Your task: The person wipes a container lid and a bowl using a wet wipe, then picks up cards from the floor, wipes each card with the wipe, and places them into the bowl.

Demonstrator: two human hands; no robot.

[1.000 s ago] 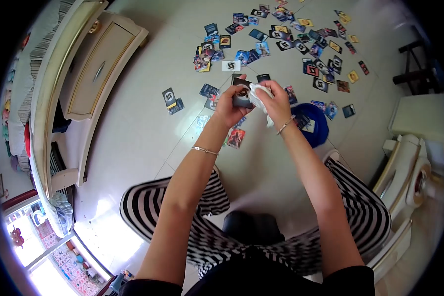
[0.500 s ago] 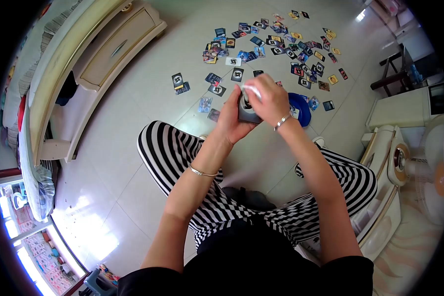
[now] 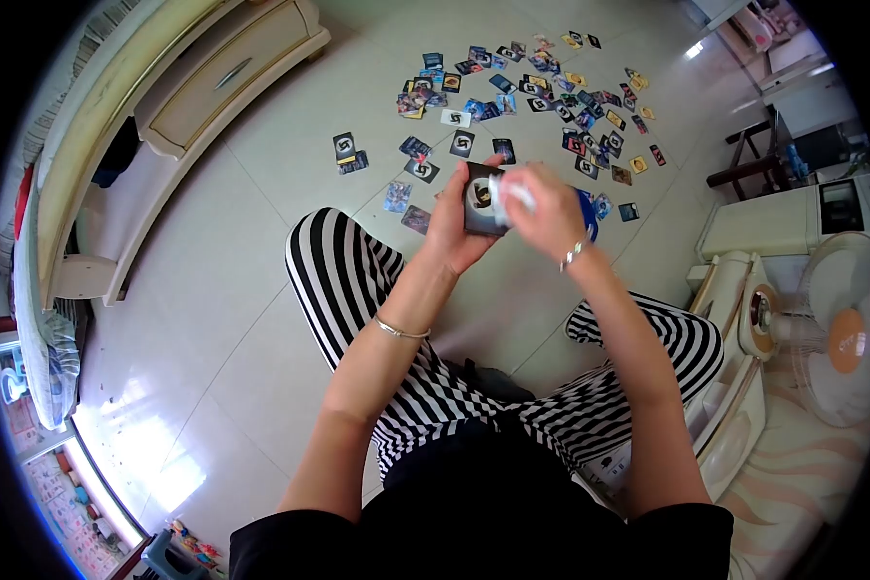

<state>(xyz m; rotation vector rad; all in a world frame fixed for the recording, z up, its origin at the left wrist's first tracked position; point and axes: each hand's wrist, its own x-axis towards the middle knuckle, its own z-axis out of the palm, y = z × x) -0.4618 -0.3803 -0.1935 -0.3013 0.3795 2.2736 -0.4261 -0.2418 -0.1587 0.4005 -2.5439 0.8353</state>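
A dark card [image 3: 481, 198] with a round emblem lies in my left hand [image 3: 450, 224], whose fingers and thumb hold its edges; whether it is a single card or a stack I cannot tell. My right hand [image 3: 545, 215] grips a crumpled white cloth or tissue [image 3: 514, 196] against the card's right side, slightly blurred. Behind my right hand a blue bowl [image 3: 588, 215] is mostly hidden. Just beyond my hands lie loose cards, among them a black one with an emblem [image 3: 462, 143] and a pale one [image 3: 455, 118].
Many cards [image 3: 586, 118] are scattered over the tiled floor [image 3: 261, 280] ahead. A drawer cabinet [image 3: 213, 87] stands at the left. On the right are a white fan [image 3: 846, 338], a cream cabinet [image 3: 762, 222] and a dark stool [image 3: 744, 159]. My striped legs spread below.
My right hand and the white cloth have shifted across the card, now at its right side. The view has moved, so the bowl appears more covered by my right hand. My left hand still holds the card.
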